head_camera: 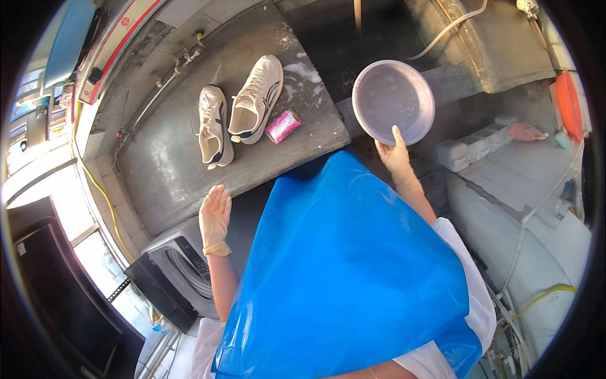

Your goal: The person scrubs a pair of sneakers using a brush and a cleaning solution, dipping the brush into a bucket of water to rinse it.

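My right hand [397,158], in a thin pale glove, grips the near rim of a round plastic basin [393,99], thumb over the edge. Cloudy liquid seems to lie in the basin, which is held beside the right end of a grey stone slab [173,187]. By the slab's front left edge my left hand [216,215], gloved too, is raised palm up with nothing in it. On the slab lie two cream sneakers with dark stripes, a left one [213,118] and a right one [258,97]. A small pink-and-white block [283,126], its kind unclear, rests near the right sneaker.
White suds [305,73] spot the slab's right side. Beyond the basin is a dark sink recess [326,42] with a hose [447,31]. A washing machine [182,265] stands below left. White jugs [452,156] line a ledge at right. A blue apron [350,265] covers my front.
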A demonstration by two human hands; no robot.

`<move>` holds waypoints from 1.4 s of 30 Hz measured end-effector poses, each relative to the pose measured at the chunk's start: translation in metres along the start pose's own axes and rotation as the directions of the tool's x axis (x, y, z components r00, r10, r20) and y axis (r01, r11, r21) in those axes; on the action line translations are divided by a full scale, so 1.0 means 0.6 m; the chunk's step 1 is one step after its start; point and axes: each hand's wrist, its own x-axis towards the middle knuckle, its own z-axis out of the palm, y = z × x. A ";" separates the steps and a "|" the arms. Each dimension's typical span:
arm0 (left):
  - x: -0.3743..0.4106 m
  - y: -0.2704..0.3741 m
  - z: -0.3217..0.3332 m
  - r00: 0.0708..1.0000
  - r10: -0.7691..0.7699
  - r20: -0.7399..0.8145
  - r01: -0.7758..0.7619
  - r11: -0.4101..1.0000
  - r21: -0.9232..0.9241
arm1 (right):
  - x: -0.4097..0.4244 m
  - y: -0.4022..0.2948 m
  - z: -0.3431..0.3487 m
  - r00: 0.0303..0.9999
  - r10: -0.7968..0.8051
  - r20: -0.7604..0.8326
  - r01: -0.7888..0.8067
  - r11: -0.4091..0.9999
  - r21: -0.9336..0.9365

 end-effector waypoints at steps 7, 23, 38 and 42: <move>0.010 0.014 0.013 0.999 -0.048 0.000 0.048 0.991 0.125 | 0.003 -0.004 0.006 0.999 -0.047 -0.009 0.047 0.999 -0.010; 0.006 0.024 0.015 1.000 -0.015 -0.026 0.023 0.952 0.306 | -0.007 -0.079 0.023 0.981 -0.149 -0.127 0.114 0.961 -0.251; 0.036 0.010 -0.073 0.998 0.021 -0.056 -0.015 0.995 0.098 | -0.070 -0.228 0.193 0.970 -0.169 0.174 0.239 0.793 -0.560; 0.067 0.001 -0.075 0.995 0.043 -0.087 -0.038 0.998 0.055 | -0.155 -0.250 0.398 0.942 -0.160 0.295 0.309 0.758 -0.574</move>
